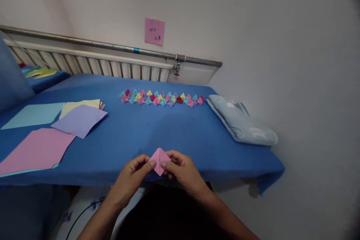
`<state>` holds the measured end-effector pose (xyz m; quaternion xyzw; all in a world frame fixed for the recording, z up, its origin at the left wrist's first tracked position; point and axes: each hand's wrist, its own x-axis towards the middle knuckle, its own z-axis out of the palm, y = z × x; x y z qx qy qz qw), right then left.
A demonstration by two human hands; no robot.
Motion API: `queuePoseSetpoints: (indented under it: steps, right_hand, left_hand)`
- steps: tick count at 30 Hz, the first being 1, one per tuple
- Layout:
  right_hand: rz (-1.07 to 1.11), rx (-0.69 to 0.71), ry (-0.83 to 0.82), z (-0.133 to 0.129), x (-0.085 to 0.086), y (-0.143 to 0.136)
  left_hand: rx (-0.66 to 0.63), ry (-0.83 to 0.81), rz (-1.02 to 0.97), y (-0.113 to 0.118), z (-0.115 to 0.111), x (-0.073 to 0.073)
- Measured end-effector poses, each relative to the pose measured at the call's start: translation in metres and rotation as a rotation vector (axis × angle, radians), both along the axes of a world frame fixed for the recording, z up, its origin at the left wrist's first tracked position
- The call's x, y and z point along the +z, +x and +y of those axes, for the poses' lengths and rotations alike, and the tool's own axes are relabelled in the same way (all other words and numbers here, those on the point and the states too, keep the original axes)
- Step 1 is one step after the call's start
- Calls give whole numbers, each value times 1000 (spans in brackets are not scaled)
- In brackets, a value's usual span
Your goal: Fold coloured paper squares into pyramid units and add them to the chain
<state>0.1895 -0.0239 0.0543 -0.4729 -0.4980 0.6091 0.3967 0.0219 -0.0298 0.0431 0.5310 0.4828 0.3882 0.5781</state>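
Note:
A pink folded paper point(159, 157), diamond-shaped with a crease down its middle, is held upright near the front edge of the blue-covered table point(126, 127). My left hand point(135, 170) pinches its left corner, thumb on the near face. On the right side my right hand point(181, 167) grips it the same way, with the thumb close to the centre crease. The fingers behind the paper are partly hidden. Farther back lie rows of small folded paper pieces point(156, 101) in pink, blue, yellow, purple and red.
Paper sheets lie at the left: pink point(39, 148), purple point(80, 120), light blue point(35, 115) and yellow point(81, 105). A folded light-blue blanket point(242, 120) rests at the right end. Behind stand a radiator point(112, 68) and a pipe point(98, 45); a pink note point(154, 31) hangs on the wall.

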Motion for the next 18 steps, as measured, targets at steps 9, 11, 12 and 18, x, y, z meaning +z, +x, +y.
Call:
queuePoseSetpoints:
  steps: [9, 11, 12, 18]
  right_hand:
    - [-240, -153, 231, 11, -20, 1]
    - [-425, -132, 314, 15, -26, 3]
    - [-516, -115, 356, 17, -28, 4]
    - [-922, -2, 586, 26, -31, 5]
  left_hand:
    - [-121, -127, 278, 6, 28, 1]
    - [-189, -155, 440, 9, 35, 0]
    - [-212, -157, 497, 11, 38, -1]
    - [-252, 4, 720, 14, 59, 2]
